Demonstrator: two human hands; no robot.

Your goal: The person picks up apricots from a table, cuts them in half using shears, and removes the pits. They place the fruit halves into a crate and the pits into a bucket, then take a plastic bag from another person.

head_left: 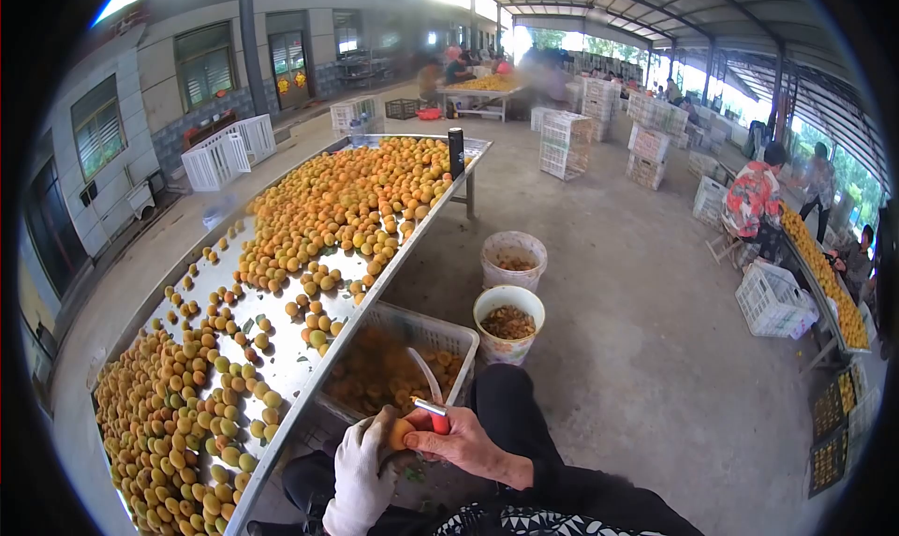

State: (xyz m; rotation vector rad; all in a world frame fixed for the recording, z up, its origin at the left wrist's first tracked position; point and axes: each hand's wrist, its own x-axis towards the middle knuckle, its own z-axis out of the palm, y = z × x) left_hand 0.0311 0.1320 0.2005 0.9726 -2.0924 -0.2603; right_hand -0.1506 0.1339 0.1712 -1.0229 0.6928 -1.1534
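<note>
My left hand (363,470), in a white glove with darkened fingertips, is closed around an apricot (400,434). Bare and also closed, my right hand (476,445) grips a knife with a red handle (440,423) and a silver collar, held right against the fruit. A long curved pale strip (428,375), which looks like its blade, rises above the fingers. Both hands meet over my lap. Just beyond them stands a white plastic crate (464,332) containing apricot pieces (375,372). To the left, many whole apricots (178,424) cover a metal-topped table (272,363).
Two white buckets (488,297) (540,255) with brownish contents stand on the floor ahead. A black can (456,152) is at the table's far corner. People (752,199) work at another fruit-covered table (824,279) on the right. Stacked crates (599,101) fill the background.
</note>
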